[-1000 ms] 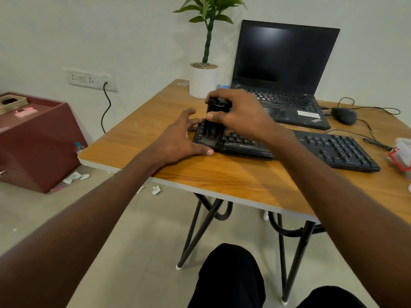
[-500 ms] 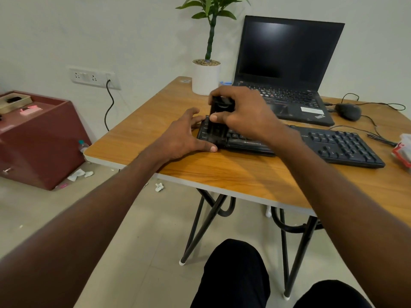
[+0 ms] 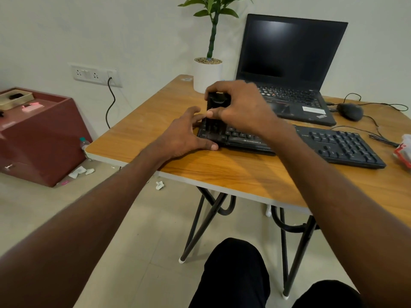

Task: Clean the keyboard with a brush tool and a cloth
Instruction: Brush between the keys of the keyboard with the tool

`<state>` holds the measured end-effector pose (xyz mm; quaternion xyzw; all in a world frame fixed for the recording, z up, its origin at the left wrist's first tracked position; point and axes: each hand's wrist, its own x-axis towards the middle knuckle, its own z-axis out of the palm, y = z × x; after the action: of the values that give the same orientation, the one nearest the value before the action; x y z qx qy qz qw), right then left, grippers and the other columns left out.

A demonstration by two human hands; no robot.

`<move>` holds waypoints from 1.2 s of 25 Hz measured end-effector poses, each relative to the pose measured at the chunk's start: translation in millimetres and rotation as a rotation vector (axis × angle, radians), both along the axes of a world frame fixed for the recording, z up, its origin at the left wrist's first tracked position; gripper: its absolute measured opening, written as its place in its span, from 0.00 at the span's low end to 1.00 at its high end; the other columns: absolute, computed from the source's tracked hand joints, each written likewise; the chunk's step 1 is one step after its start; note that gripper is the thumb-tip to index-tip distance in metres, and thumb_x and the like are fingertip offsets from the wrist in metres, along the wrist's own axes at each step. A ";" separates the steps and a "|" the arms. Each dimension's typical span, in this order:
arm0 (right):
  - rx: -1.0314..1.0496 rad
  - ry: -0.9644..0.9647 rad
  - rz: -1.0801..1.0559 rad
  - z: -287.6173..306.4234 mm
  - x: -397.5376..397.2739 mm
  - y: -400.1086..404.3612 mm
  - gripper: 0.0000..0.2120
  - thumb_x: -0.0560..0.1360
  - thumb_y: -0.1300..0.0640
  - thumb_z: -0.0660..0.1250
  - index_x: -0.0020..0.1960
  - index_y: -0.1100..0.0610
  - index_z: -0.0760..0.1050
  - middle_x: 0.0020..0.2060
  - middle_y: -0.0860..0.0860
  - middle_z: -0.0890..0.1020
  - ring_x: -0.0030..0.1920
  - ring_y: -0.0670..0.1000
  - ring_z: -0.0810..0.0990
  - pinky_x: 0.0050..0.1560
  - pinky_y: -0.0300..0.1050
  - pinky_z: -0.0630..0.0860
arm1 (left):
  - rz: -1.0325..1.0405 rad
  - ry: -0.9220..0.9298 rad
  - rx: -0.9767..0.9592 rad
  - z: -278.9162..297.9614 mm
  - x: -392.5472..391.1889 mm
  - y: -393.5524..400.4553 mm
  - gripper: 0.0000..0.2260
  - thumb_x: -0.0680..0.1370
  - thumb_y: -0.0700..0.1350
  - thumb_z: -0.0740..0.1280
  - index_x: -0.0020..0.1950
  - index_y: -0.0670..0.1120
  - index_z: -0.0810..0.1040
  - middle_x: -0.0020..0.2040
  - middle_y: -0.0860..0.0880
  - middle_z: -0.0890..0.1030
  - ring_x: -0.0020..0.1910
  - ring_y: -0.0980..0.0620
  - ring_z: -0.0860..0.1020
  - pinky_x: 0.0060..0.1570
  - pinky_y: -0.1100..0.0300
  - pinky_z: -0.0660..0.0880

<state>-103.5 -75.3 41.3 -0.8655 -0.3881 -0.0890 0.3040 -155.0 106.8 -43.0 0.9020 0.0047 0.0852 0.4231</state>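
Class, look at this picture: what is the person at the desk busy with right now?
A person seated at a wooden table is cleaning a black keyboard. The right hand grips a black brush tool standing upright on the keyboard's left end. The left hand rests with its fingers spread against that end, its thumb along the front edge, apparently steadying it. An open laptop, a mouse and a potted plant stand behind. No cloth is clearly visible.

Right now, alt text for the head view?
A right hand grips a black brush tool upright on the left end of a black keyboard, which the left hand steadies on a wooden table. An open laptop, mouse and potted plant sit behind.
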 end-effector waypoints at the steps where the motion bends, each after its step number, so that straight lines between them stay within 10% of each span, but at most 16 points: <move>1: -0.009 0.006 0.008 1.8 1.4 -1.3 0.19 0.75 0.51 0.77 0.65 0.45 0.79 0.58 0.44 0.81 0.60 0.45 0.78 0.60 0.44 0.78 | -0.001 0.004 0.000 -0.9 0.7 0.8 0.55 0.65 0.57 0.85 0.84 0.49 0.57 0.80 0.47 0.71 0.78 0.48 0.69 0.76 0.53 0.66; 16: -0.017 -0.048 -0.368 -0.8 -16.2 -72.0 0.22 0.77 0.54 0.75 0.69 0.47 0.77 0.63 0.50 0.82 0.64 0.52 0.79 0.63 0.51 0.79 | -0.047 -0.073 0.162 -4.0 6.7 -3.1 0.43 0.69 0.64 0.81 0.77 0.62 0.62 0.80 0.47 0.71 0.76 0.45 0.72 0.71 0.52 0.67; 22: 0.162 0.151 -0.105 -1.9 -24.0 -37.7 0.18 0.75 0.56 0.76 0.63 0.47 0.80 0.59 0.45 0.81 0.62 0.48 0.78 0.64 0.53 0.79 | -0.044 -0.095 0.143 -3.9 5.0 -3.1 0.42 0.68 0.64 0.81 0.76 0.62 0.63 0.79 0.48 0.72 0.75 0.47 0.73 0.68 0.54 0.68; 27: -0.381 -0.063 -0.329 21.8 -12.0 -66.3 0.22 0.76 0.54 0.75 0.69 0.48 0.76 0.65 0.54 0.79 0.66 0.57 0.77 0.62 0.55 0.76 | -0.018 -0.075 0.145 -6.8 9.2 -0.2 0.44 0.67 0.66 0.81 0.76 0.58 0.62 0.79 0.50 0.71 0.74 0.50 0.72 0.71 0.53 0.66; 30: -0.313 0.015 -0.226 22.2 -14.1 -67.8 0.21 0.76 0.54 0.76 0.67 0.48 0.77 0.65 0.53 0.80 0.66 0.56 0.77 0.64 0.56 0.78 | -0.005 -0.064 0.152 -8.3 10.0 0.2 0.46 0.65 0.69 0.81 0.75 0.57 0.63 0.79 0.51 0.71 0.75 0.48 0.72 0.74 0.47 0.69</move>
<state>-117.5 -143.2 63.5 -0.9408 -0.2954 -0.0545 0.1569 -145.0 107.0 -51.3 0.9283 -0.0174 0.1132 0.3537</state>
